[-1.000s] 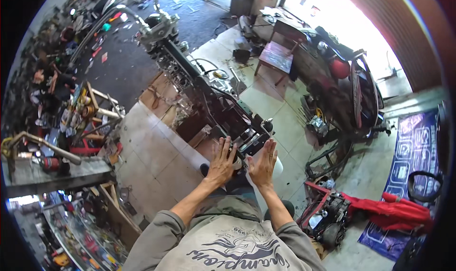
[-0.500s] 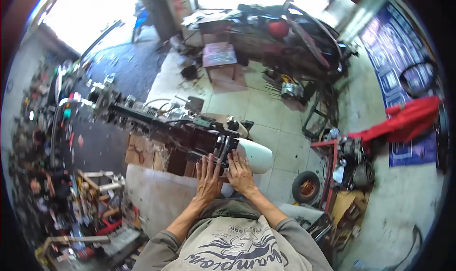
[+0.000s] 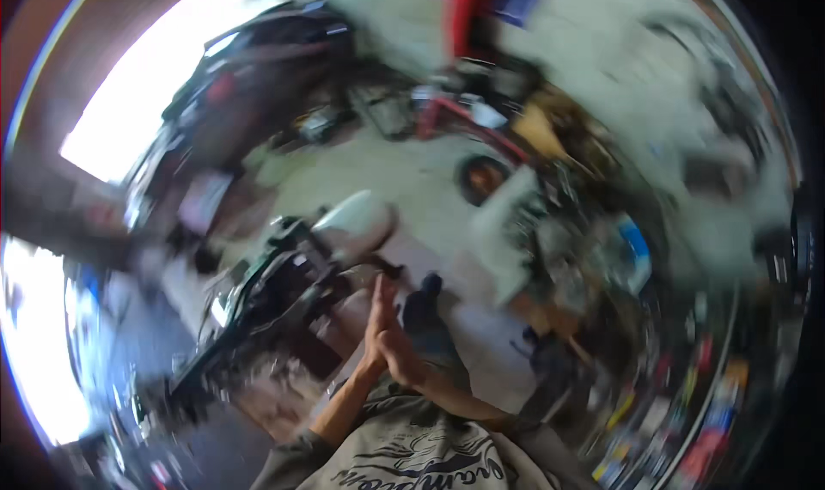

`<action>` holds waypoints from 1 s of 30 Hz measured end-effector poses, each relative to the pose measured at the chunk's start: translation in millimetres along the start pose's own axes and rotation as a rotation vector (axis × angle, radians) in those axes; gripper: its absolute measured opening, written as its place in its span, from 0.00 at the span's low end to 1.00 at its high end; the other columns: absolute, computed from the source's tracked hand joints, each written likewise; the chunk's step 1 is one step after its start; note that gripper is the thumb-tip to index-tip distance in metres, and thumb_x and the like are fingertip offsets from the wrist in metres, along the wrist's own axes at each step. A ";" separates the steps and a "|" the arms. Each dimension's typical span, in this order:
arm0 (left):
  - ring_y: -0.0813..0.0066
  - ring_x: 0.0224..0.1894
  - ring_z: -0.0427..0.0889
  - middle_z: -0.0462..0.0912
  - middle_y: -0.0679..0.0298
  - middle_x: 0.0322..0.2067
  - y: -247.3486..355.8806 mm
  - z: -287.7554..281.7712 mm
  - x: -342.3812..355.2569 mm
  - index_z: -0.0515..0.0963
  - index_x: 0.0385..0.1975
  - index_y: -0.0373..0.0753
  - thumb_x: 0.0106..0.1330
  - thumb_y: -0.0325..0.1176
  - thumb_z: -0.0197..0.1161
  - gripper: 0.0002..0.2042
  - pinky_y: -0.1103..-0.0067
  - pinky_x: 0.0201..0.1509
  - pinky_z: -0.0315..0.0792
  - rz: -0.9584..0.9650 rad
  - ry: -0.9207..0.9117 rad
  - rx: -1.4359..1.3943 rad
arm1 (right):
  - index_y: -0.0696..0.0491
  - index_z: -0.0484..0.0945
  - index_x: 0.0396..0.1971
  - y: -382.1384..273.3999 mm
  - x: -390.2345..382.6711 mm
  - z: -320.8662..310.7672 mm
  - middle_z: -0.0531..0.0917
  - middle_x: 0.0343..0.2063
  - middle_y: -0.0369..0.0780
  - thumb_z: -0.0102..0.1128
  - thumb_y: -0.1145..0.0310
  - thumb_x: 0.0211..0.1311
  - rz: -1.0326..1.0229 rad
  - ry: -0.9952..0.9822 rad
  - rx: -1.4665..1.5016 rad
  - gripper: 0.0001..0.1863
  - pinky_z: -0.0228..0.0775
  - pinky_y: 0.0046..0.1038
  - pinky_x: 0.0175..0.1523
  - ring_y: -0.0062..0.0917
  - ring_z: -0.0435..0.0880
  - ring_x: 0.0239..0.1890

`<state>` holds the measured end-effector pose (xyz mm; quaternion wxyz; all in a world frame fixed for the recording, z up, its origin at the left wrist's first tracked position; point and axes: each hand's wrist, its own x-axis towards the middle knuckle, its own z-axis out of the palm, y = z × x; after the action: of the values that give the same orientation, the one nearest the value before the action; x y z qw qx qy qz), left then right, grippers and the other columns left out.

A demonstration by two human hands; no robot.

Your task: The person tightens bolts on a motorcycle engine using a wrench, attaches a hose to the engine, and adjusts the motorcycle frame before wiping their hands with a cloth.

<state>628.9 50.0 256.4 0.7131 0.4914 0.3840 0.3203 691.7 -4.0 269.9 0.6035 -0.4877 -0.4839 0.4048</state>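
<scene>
Dark metal frame (image 3: 275, 301) beside pressed-together hands (image 3: 388, 335)

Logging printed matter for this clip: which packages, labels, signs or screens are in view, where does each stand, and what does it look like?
The frame is motion-blurred, so little can be told.
Packages: lower right rim, a curved row of small red, yellow and blue shapes, too smeared to tell their kind.
Blue-and-white item: right of centre, boxy; whether it is a package cannot be told.
Screens and signs: none that can be made out.
</scene>
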 end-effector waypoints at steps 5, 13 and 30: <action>0.63 0.71 0.41 0.41 0.59 0.70 -11.7 72.2 -50.8 0.42 0.69 0.41 0.71 0.52 0.34 0.32 0.68 0.70 0.43 -0.205 -0.500 -0.155 | 0.56 0.39 0.69 -10.3 -54.6 -50.1 0.38 0.71 0.39 0.38 0.55 0.70 0.037 0.504 0.141 0.35 0.27 0.32 0.72 0.29 0.32 0.72; 0.55 0.72 0.37 0.39 0.51 0.70 -23.4 189.2 -112.5 0.45 0.68 0.37 0.69 0.60 0.33 0.37 0.63 0.71 0.38 0.190 -1.102 0.313 | 0.51 0.38 0.69 -30.7 -188.5 -111.4 0.38 0.70 0.43 0.34 0.47 0.70 -0.206 0.936 0.123 0.36 0.26 0.35 0.71 0.33 0.35 0.72; 0.66 0.72 0.36 0.34 0.67 0.71 -158.5 395.8 -227.6 0.38 0.70 0.50 0.70 0.59 0.28 0.32 0.63 0.71 0.32 -0.670 -1.302 -0.071 | 0.53 0.41 0.69 -126.1 -370.3 -241.8 0.38 0.70 0.44 0.28 0.40 0.68 0.147 1.409 -0.270 0.39 0.28 0.36 0.71 0.36 0.35 0.72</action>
<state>869.1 -369.3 247.3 0.8720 0.4152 0.0016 -0.2594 855.0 -432.1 309.9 0.6779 -0.7345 0.0088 -0.0297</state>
